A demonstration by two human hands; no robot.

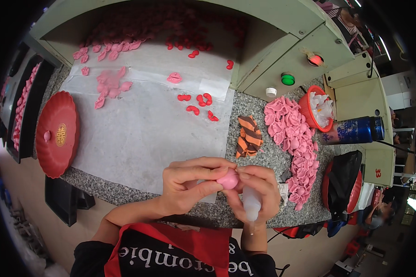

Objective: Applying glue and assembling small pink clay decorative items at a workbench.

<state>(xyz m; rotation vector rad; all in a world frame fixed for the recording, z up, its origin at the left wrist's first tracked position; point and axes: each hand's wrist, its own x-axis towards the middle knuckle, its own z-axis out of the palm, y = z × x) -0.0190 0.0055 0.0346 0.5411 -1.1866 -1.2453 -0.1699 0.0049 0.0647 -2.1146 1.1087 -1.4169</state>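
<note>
A round, smooth pink piece (pixel 228 179) is held up above the front edge of the worktop. My left hand (pixel 187 182) pinches it from the left between thumb and fingers. From the other side, the fingertips of my right hand (pixel 261 184) meet it. Tucked in my right palm is a small translucent squeeze bottle (pixel 251 203), its narrow end pointing down. Right of my hands lies a heap of pink cup-shaped pieces (pixel 293 134). Nearer sits a bundle of orange-and-brown striped pieces (pixel 249 136).
White paper (pixel 138 124) covers the speckled stone worktop (pixel 208 214), with small red curved pieces (pixel 192 110) and pink pieces (pixel 111 83) on it. A red scalloped plate (pixel 55 157) stands left. Beyond the heap are a red tub (pixel 305 104) and a blue bottle (pixel 356 130).
</note>
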